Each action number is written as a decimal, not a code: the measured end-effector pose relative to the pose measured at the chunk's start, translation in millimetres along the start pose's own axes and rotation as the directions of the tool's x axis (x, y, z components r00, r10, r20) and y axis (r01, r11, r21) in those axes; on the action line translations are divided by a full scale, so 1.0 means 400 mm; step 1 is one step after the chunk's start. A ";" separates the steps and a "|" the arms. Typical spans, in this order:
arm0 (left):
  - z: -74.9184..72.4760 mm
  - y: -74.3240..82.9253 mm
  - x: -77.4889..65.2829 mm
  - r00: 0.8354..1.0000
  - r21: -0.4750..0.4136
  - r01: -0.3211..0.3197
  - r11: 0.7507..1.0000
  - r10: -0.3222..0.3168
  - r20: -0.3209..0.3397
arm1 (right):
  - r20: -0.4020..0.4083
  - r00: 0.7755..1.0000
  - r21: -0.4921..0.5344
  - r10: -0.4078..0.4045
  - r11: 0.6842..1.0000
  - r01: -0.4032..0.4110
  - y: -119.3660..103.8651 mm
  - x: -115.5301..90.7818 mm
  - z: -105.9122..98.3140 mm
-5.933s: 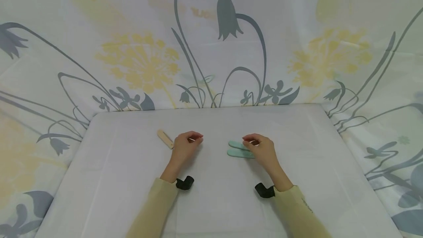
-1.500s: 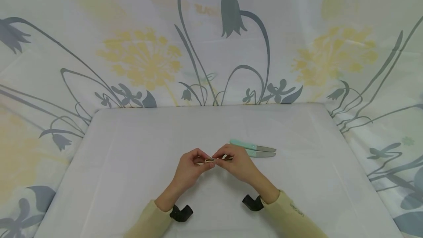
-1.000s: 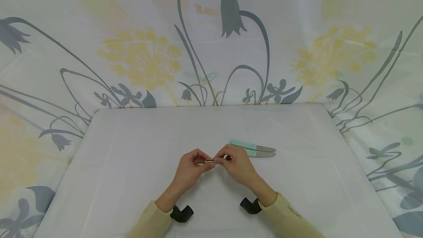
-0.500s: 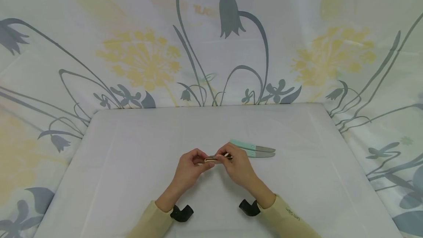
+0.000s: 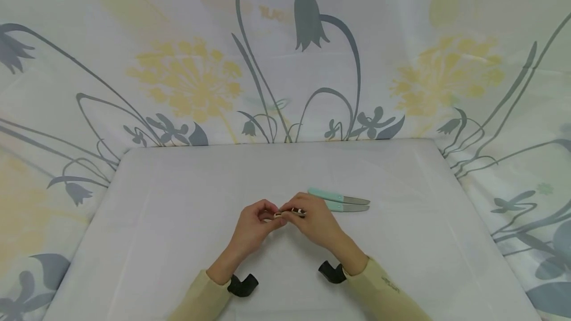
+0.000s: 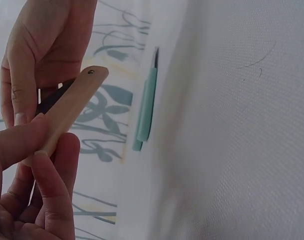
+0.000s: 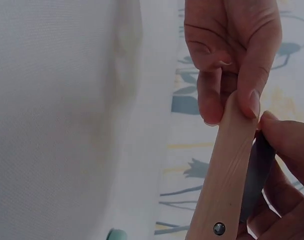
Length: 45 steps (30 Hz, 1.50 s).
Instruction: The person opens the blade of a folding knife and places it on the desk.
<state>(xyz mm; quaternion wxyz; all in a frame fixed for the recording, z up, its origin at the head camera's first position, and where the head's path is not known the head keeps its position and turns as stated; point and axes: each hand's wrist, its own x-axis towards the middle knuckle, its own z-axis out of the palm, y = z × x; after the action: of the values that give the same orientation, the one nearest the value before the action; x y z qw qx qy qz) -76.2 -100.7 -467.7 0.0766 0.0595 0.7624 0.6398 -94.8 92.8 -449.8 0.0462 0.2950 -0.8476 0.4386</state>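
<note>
Both hands meet over the middle of the table, holding a folding knife with a pale wooden handle (image 7: 221, 165). My left hand (image 5: 252, 227) pinches the handle's end between thumb and fingers. The dark blade (image 7: 257, 175) stands partly out of the handle, and my right hand (image 5: 318, 217) pinches it. A metal rivet (image 6: 91, 72) shows at the handle's other end in the left wrist view. Just beyond my right hand, two mint-handled folding knives lie side by side with blades unfolded to the right, the farther knife (image 5: 327, 194) and the nearer knife (image 5: 354, 208), whose handle is partly hidden.
A white-covered table (image 5: 178, 187) spreads under the hands. Floral fabric (image 5: 192, 73) hangs behind it and along both sides. A black curved piece is worn at each wrist.
Nearly six seconds ago the wooden knife lay on the table beside the left hand, and the hands were apart. Now both hold it. Over the last second the right hand shifts slightly at the blade.
</note>
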 end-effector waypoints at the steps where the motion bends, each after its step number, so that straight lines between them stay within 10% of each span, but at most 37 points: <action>1: -0.002 -0.003 0.001 1.000 0.000 -0.004 1.000 0.004 0.006 | 0.001 1.000 -0.008 0.000 1.000 0.000 -0.001 0.002 0.001; 45: -0.053 0.017 0.006 0.998 -0.061 -0.004 0.998 0.000 -0.062 | -0.235 0.956 0.231 0.173 0.966 -0.118 0.037 -0.004 -0.099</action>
<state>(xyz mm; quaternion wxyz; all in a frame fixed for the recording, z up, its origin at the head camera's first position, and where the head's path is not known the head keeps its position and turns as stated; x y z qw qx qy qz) -82.9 -119.4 -457.5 0.0538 0.0381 0.7443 0.6646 -108.6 130.5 -436.7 0.0891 0.1762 -0.8020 0.5637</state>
